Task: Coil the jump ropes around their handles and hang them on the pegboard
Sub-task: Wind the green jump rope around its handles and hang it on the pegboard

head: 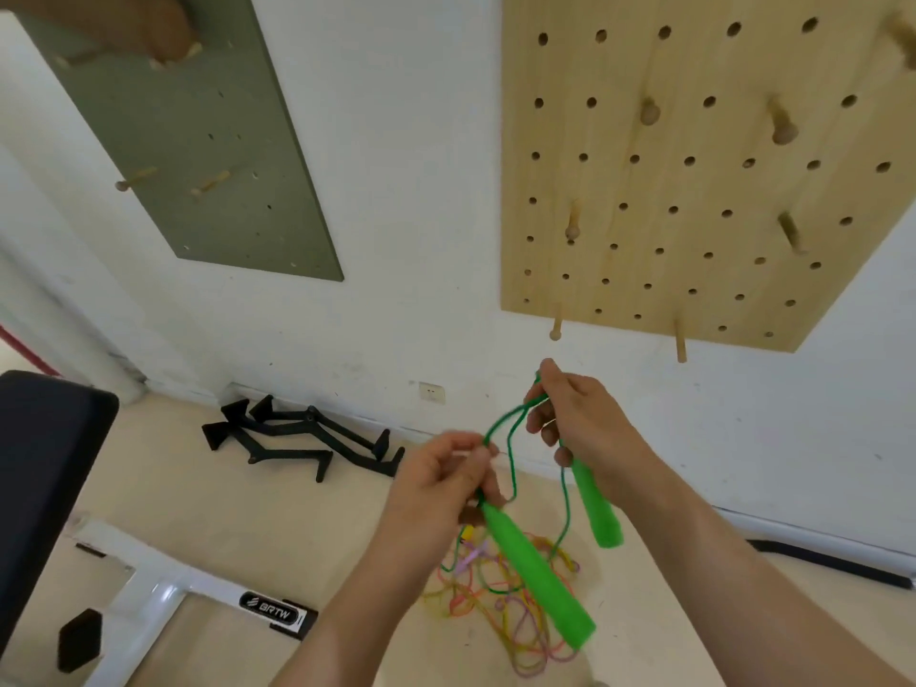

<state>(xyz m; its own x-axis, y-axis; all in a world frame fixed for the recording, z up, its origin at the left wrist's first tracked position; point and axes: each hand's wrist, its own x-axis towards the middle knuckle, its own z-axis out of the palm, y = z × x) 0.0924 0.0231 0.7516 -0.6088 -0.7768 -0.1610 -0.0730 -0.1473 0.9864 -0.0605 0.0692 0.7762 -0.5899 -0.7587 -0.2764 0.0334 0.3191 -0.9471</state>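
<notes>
Rope (512, 463) held below pegboard (694, 181). Left hand (446, 473) pinched on it above long handle (538, 580). Right hand (577, 419) curled round its loop, second handle (599, 510) dangling. Slack likely gathered for coiling.

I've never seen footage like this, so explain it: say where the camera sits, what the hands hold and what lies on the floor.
No machine: these are a person's bare hands. The picture comes from a camera worn on the head, looking forward and down. The left hand grips one green handle and pinches the green cord; the right hand grips the cord above the second handle. Coloured ropes lie tangled on the floor. A wooden pegboard hangs on the wall.
</notes>
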